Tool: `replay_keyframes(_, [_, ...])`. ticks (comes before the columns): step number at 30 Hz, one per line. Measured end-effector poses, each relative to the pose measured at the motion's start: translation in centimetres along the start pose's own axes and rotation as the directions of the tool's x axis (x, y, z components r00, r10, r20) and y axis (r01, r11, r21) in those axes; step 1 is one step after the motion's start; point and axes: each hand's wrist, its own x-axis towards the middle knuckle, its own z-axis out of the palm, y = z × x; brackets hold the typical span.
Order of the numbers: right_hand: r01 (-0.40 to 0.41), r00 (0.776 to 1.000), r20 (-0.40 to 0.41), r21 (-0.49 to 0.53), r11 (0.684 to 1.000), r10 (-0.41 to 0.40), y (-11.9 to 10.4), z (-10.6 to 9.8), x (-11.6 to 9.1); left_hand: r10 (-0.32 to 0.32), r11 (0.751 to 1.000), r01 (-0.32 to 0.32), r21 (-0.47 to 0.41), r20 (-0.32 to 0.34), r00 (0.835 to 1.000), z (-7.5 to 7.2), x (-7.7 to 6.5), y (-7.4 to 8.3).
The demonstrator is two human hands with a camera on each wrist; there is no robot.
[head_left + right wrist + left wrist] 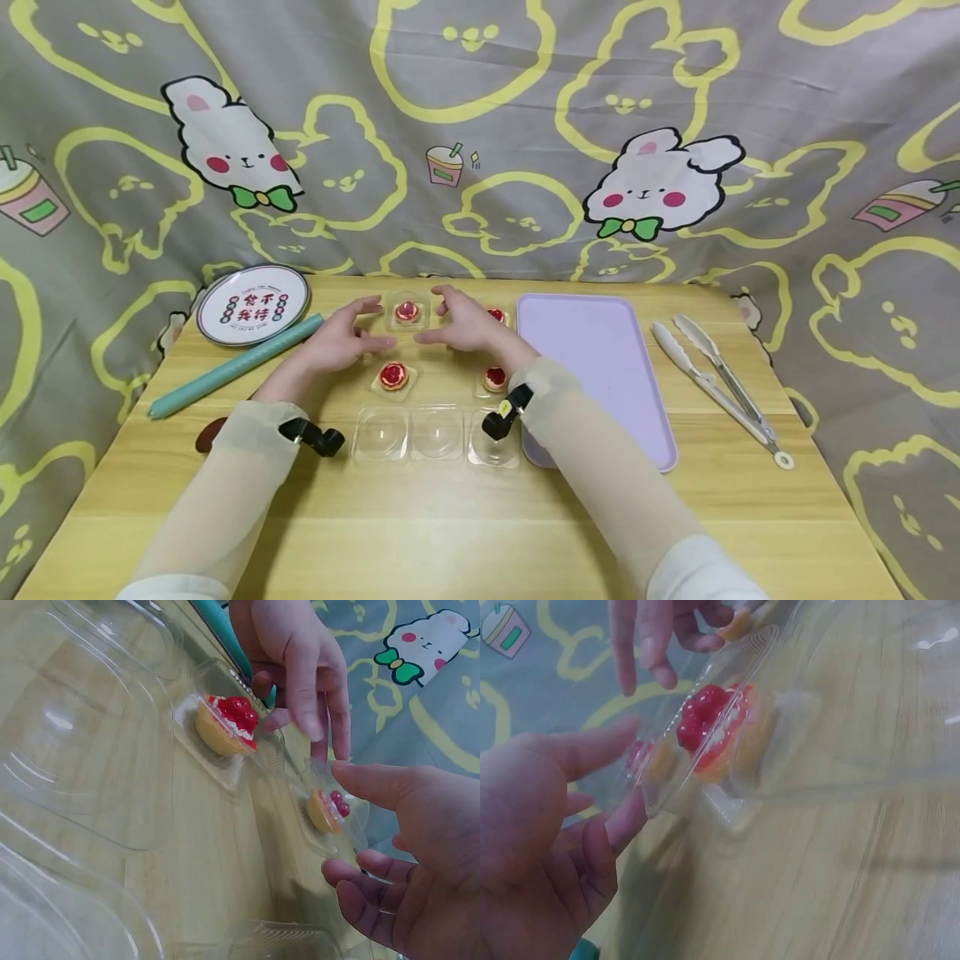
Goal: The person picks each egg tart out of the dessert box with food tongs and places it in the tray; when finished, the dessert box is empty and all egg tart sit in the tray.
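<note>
At the far middle of the table (450, 542), a small red-topped tart (407, 312) sits in a clear plastic case (423, 313), between the left hand (341, 337) and the right hand (465, 321). Both hands have their fingers wide, thumbs well apart from the fingertips, and neither grips anything; whether a fingertip touches the case I cannot tell. Thin plastic like this probably bends and slides easily, so the case is best met from both sides at once, low on its rim, with light and even pressure. Thumbs should stay off the red topping, which could smear or come loose if pressed. Room is tight: a nearer tart (393, 376) stands close to the left thumb, a partly hidden tart (496, 317) lies beside the right hand, and another tart (496, 379) sits near the right wrist. Raised wrists would help, since the black wrist camera (510, 412) hangs over a row of clear plastic shells (437, 437) and could knock them. Any turn of the case calls for small, level movements, both hands working together.
</note>
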Motion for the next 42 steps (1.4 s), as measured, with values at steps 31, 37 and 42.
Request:
replay_keyframes(31, [-0.004,0.992,0.129,0.04,0.999,-0.001,0.0,0.7,3.9,0.051,0.997,-0.052,-0.052,-0.02,0.999,0.6,3.6,-1.5])
replay_keyframes(37, [-0.021,0.985,0.171,0.091,0.996,0.005,0.2,0.8,4.0,0.045,0.997,-0.046,-0.067,-0.012,0.999,0.9,3.5,-1.9])
replay_keyframes(42, [-0.021,0.983,0.182,0.115,0.993,0.0,0.2,1.0,4.0,0.046,0.994,-0.05,-0.095,-0.036,0.998,1.1,3.2,-2.3])
